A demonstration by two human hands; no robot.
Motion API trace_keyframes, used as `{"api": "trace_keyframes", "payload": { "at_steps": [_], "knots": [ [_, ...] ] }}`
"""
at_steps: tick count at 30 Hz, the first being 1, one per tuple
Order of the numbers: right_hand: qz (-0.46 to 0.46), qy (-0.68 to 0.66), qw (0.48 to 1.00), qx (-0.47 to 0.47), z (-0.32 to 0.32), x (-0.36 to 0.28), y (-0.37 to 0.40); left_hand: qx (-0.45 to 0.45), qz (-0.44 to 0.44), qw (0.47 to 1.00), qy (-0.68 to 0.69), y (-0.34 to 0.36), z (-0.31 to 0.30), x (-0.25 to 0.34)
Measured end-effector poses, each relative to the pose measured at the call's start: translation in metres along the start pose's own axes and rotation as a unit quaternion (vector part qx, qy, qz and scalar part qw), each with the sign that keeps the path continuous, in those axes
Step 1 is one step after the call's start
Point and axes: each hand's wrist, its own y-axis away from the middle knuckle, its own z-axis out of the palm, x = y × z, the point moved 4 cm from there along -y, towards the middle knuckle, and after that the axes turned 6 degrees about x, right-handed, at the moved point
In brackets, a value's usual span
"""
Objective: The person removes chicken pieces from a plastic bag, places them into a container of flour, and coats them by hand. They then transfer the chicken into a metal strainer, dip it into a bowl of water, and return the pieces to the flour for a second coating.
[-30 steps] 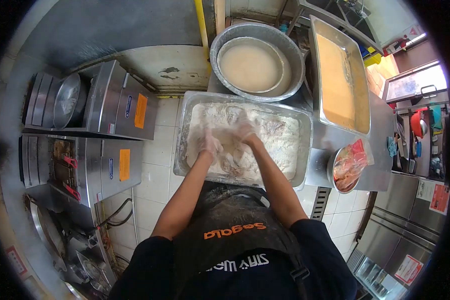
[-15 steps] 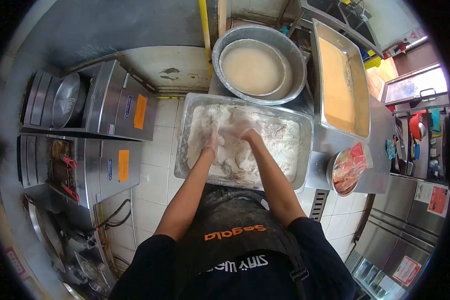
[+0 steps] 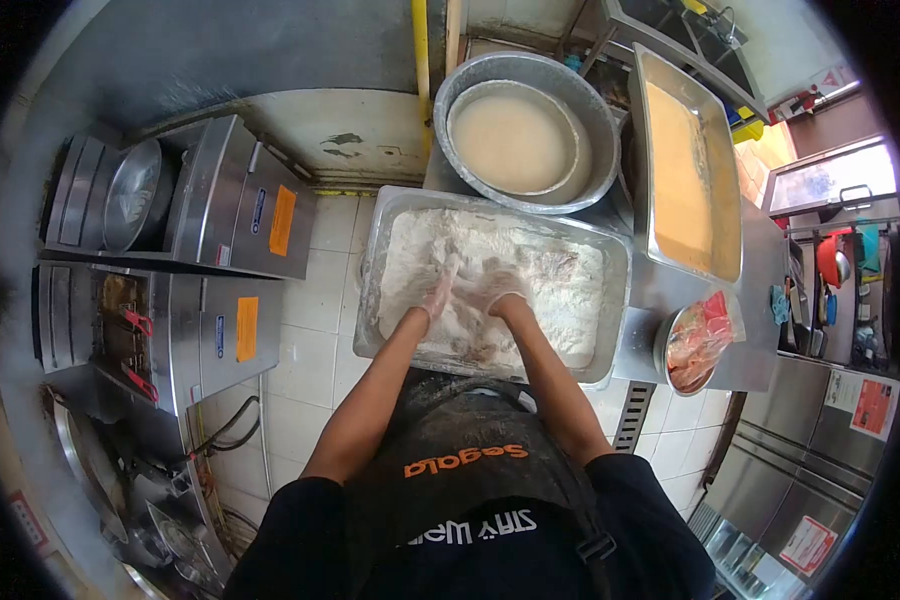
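A deep metal tray [image 3: 369,300] in front of my body holds a bed of white flour [image 3: 570,300], uneven and lumpy. My left hand [image 3: 438,292] is down in the left-middle part of the flour, coated white. Beside it on the right, my right hand [image 3: 500,287] is also in the flour, with a short gap between the two. Motion and flour smear the fingers of both hands, so whether they grip anything cannot be made out. Some floured lumps and brownish patches lie around them.
Behind the tray stands a big metal basin [image 3: 610,130] with a smaller bowl of cloudy liquid [image 3: 515,140] inside. To its right is a long pan of orange-tan powder [image 3: 680,180]. A bowl with a plastic bag of reddish food [image 3: 700,340] sits nearer. Fryers [image 3: 240,330] line the left.
Both hands have shifted slightly toward my body within the flour, still moving. The whole view has moved a little. The surrounding containers stay in place.
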Motion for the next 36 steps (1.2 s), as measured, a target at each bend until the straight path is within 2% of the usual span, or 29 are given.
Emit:
{"api": "trace_keyframes", "payload": {
  "at_steps": [1, 2, 4, 6, 7, 8, 9, 10, 11, 13, 14, 16, 18, 20, 21, 22, 23, 25, 26, 27, 28, 29, 30, 31, 32, 33, 34, 35, 36],
  "knots": [
    [0.003, 0.0, 1.0, 0.001, 0.008, 0.003, -0.004, -0.002, 0.0, 1.0, -0.001, 0.001, 0.007, 0.003],
    [0.038, -0.13, 0.99, -0.04, 0.024, 0.012, -0.015, -0.032, -0.033, 0.998, 0.035, -0.002, 0.015, 0.005],
    [0.113, -0.322, 0.928, -0.151, -0.022, -0.003, 0.0, -0.065, -0.062, 0.994, 0.069, -0.015, 0.019, 0.007],
    [0.117, -0.4, 0.906, -0.071, -0.034, 0.012, 0.012, -0.174, -0.119, 0.909, 0.36, -0.04, 0.015, -0.018],
    [0.117, -0.472, 0.874, 0.005, -0.041, 0.022, 0.02, -0.131, -0.017, 0.966, 0.223, -0.082, 0.003, -0.066],
    [0.121, -0.473, 0.873, 0.005, -0.049, 0.026, 0.03, -0.061, 0.076, 0.995, 0.034, -0.121, -0.008, -0.112],
    [0.125, -0.384, 0.913, -0.057, -0.06, 0.027, 0.038, 0.026, 0.134, 0.982, -0.132, -0.109, -0.024, -0.095],
    [0.127, -0.29, 0.941, -0.118, -0.07, 0.028, 0.048, 0.035, 0.091, 0.933, -0.347, -0.081, -0.031, -0.099],
    [0.13, -0.193, 0.956, -0.178, -0.07, 0.028, 0.06, 0.032, 0.091, 0.932, -0.349, -0.046, -0.02, -0.077],
    [0.126, -0.14, 0.973, -0.137, 0.009, 0.024, 0.06, -0.056, 0.128, 0.947, -0.289, 0.002, 0.013, -0.04],
    [0.105, -0.213, 0.967, -0.092, 0.03, 0.022, 0.053, -0.085, 0.01, 0.978, -0.191, 0.018, 0.016, -0.016],
    [0.083, -0.287, 0.953, -0.047, 0.032, 0.015, 0.049, -0.06, -0.014, 0.993, -0.102, 0.005, 0.016, -0.023],
    [0.027, -0.458, 0.888, 0.0, 0.01, 0.007, 0.045, -0.038, -0.039, 0.998, -0.013, -0.014, 0.012, -0.035],
    [0.062, -0.424, 0.903, -0.019, 0.003, 0.022, 0.047, -0.106, 0.207, 0.972, 0.035, -0.029, -0.005, -0.027],
    [0.096, -0.389, 0.916, -0.04, -0.006, 0.025, 0.052, -0.106, 0.204, 0.973, 0.036, -0.02, -0.011, -0.018],
    [0.103, -0.487, 0.866, -0.047, -0.02, 0.029, 0.059, -0.115, 0.122, 0.975, 0.143, -0.01, -0.019, -0.014],
    [0.102, -0.488, 0.866, -0.05, -0.029, 0.025, 0.062, -0.121, 0.04, 0.96, 0.248, -0.004, -0.024, -0.011],
    [0.136, -0.323, 0.936, -0.046, -0.039, 0.023, 0.067, -0.099, 0.015, 0.967, 0.234, -0.014, -0.021, -0.034],
    [0.154, -0.235, 0.959, -0.043, -0.041, 0.025, 0.071, -0.092, 0.088, 0.992, -0.006, -0.01, -0.014, -0.033],
    [0.155, -0.234, 0.959, -0.041, -0.037, 0.015, 0.069, -0.079, 0.159, 0.954, -0.242, -0.006, -0.005, -0.031],
    [0.128, -0.229, 0.965, -0.003, -0.033, -0.007, 0.061, 0.008, 0.178, 0.934, -0.31, -0.039, 0.008, -0.082],
    [0.099, -0.224, 0.969, 0.033, -0.029, -0.019, 0.059, 0.009, 0.179, 0.934, -0.309, -0.033, 0.015, -0.075],
    [0.097, -0.224, 0.969, 0.034, -0.009, -0.011, 0.055, -0.002, 0.1, 0.974, -0.204, -0.023, 0.02, -0.061],
    [0.066, -0.332, 0.941, 0.016, 0.023, 0.001, 0.045, -0.013, 0.021, 0.995, -0.094, -0.015, 0.02, -0.046],
    [0.033, -0.434, 0.9, -0.002, 0.038, 0.009, 0.039, -0.012, 0.026, 0.995, -0.093, -0.01, 0.016, -0.031],
    [0.032, -0.433, 0.901, -0.001, 0.035, 0.015, 0.039, -0.043, -0.027, 0.991, 0.125, -0.006, 0.013, -0.025],
    [0.02, -0.429, 0.903, 0.019, 0.033, 0.022, 0.044, -0.071, -0.082, 0.935, 0.338, 0.001, 0.011, -0.022],
    [0.008, -0.426, 0.904, 0.038, 0.029, 0.03, 0.05, -0.069, -0.085, 0.934, 0.34, -0.011, 0.005, -0.036],
    [0.007, -0.426, 0.904, 0.034, 0.024, 0.045, 0.055, -0.031, 0.012, 0.949, 0.312, -0.036, -0.009, -0.055]
  ]
}}
